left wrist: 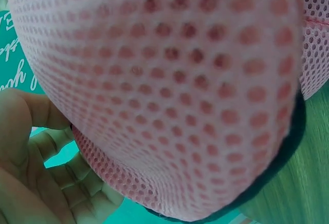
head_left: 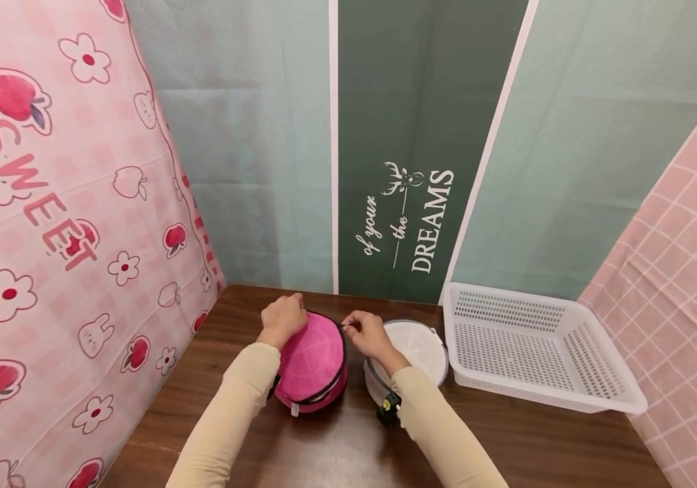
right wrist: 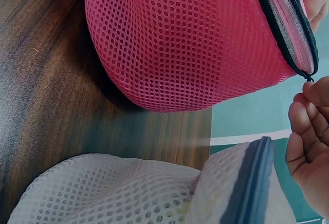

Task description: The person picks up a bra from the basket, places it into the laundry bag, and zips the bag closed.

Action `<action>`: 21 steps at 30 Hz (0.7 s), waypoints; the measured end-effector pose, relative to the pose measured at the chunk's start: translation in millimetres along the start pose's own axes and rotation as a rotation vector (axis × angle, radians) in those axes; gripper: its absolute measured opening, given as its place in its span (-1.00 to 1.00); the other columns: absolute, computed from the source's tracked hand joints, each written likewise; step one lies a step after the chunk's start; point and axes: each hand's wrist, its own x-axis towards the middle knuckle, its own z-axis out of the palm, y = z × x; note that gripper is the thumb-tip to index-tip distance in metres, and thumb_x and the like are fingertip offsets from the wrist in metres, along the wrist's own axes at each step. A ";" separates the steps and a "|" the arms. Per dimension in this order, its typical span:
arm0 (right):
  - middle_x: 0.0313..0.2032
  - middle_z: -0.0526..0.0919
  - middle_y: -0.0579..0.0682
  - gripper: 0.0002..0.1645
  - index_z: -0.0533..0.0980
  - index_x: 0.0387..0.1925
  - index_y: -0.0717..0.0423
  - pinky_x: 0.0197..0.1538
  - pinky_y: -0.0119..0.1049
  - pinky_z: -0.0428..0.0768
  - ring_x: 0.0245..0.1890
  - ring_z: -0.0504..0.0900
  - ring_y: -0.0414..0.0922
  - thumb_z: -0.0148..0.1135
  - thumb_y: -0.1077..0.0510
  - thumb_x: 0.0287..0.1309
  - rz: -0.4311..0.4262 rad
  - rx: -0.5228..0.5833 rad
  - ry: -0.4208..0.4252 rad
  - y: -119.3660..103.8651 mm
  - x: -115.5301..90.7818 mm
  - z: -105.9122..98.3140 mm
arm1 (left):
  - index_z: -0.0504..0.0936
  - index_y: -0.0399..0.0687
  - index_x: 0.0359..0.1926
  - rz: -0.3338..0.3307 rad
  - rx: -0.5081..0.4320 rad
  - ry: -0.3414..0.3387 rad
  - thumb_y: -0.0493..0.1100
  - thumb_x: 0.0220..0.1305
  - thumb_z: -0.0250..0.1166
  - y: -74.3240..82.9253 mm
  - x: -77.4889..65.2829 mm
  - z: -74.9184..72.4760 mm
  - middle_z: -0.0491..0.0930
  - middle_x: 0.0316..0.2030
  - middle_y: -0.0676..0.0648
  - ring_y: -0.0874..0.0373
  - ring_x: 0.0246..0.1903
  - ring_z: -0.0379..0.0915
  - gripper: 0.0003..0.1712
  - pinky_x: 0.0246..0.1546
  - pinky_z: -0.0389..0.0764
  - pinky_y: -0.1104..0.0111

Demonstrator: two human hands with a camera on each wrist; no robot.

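Observation:
A round pink mesh laundry bag with a black zipper round its top stands on the table. My left hand holds its far left edge; in the left wrist view, the thumb and fingers pinch the mesh rim. At the bag's right edge, my right hand pinches the zipper pull between thumb and forefinger. Part of the zipper gapes at the side nearer me. To the right, partly under my right forearm, stands a white mesh laundry bag with a grey zipper.
Right of the white bag sits a white plastic basket with perforated walls. The brown wooden table meets a green cloth backdrop at the back. Patterned pink cloths hang on the left and right.

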 end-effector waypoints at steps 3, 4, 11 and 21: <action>-0.52 0.53 -0.14 -0.92 0.58 -0.44 0.12 -0.45 -0.36 0.42 -0.53 0.41 -0.22 0.19 0.32 0.07 -0.004 0.003 0.014 0.0 -1.5 0.0 | 0.57 0.01 -0.32 -0.006 0.000 0.013 -0.10 0.17 0.10 -1.1 -0.5 0.1 0.56 -0.36 -0.14 -0.12 -0.42 0.48 -0.85 -0.53 0.45 0.06; -0.53 0.53 -0.13 -0.93 0.58 -0.44 0.13 -0.45 -0.35 0.42 -0.53 0.41 -0.22 0.19 0.32 0.07 -0.008 0.006 0.020 0.0 -2.2 -0.1 | 0.57 0.00 -0.31 -0.013 -0.001 0.015 -0.10 0.17 0.09 -1.7 -0.9 -0.1 0.56 -0.35 -0.15 -0.13 -0.41 0.49 -0.84 -0.53 0.46 0.05; -0.54 0.51 -0.13 -0.95 0.58 -0.44 0.16 -0.47 -0.37 0.42 -0.54 0.41 -0.23 0.21 0.31 0.07 0.002 0.012 0.014 1.6 -3.9 0.3 | 0.58 -0.02 -0.30 -0.060 -0.007 0.014 -0.11 0.18 0.08 -4.5 -3.3 -1.7 0.59 -0.29 -0.22 -0.18 -0.37 0.50 -0.83 -0.47 0.48 0.01; -0.54 0.52 -0.12 -0.94 0.56 -0.48 0.15 -0.45 -0.35 0.43 -0.53 0.42 -0.22 0.21 0.32 0.03 -0.017 -0.025 0.038 -0.6 -3.6 -3.4 | 0.58 -0.07 -0.18 -0.092 -0.021 0.016 -0.10 0.19 0.10 -8.2 -2.7 0.3 0.59 -0.30 -0.24 -0.19 -0.36 0.50 -0.76 -0.47 0.48 0.02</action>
